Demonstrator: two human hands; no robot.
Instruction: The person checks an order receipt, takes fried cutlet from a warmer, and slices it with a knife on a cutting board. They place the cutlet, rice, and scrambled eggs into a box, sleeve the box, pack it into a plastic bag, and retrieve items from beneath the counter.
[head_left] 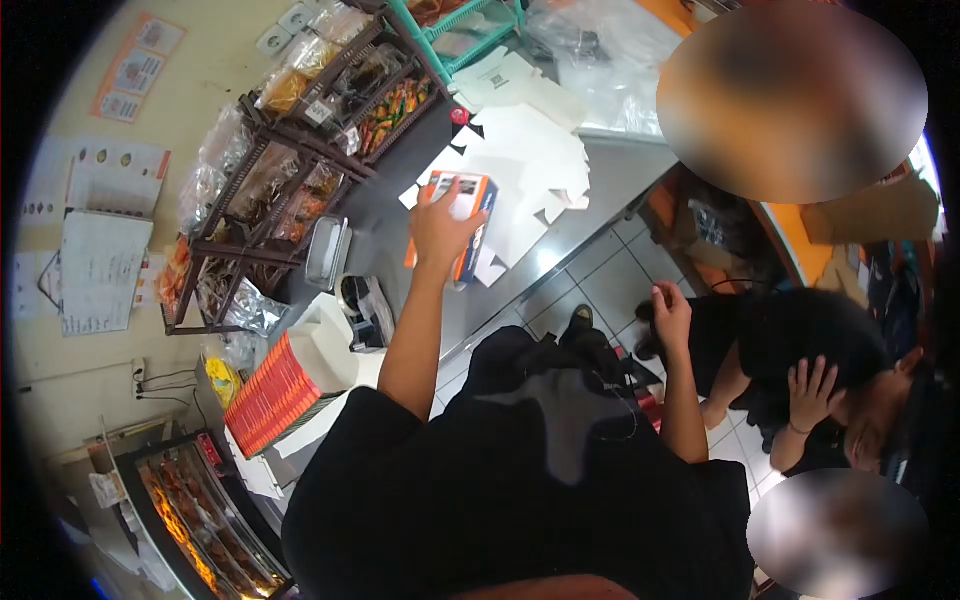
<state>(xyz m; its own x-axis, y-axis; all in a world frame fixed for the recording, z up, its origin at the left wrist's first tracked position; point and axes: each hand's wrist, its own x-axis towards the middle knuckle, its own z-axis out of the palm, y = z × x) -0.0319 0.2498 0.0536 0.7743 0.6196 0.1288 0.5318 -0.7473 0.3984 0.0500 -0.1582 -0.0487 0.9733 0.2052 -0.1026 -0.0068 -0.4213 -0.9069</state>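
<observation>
My left hand [447, 235] reaches over the metal counter and grips an orange, white and blue cardboard box [470, 258] from above. Its thumb lies at the box's right edge and the fingers spread over the top. Beneath and beside the box lie flat white cut-out cardboard sheets [525, 160]. My right hand [672, 318] hangs over the floor, away from the counter. Its fingers are loosely curled, with a gap to the thumb, and nothing shows in them.
Brown racks [290, 150] with bagged goods line the wall. A metal container [328, 252], a tape roll [352, 295] and a stack of red-edged cartons [275, 395] stand left. A lit glass warmer [205, 520] is lower left. Another person's hand [812, 393] is at right.
</observation>
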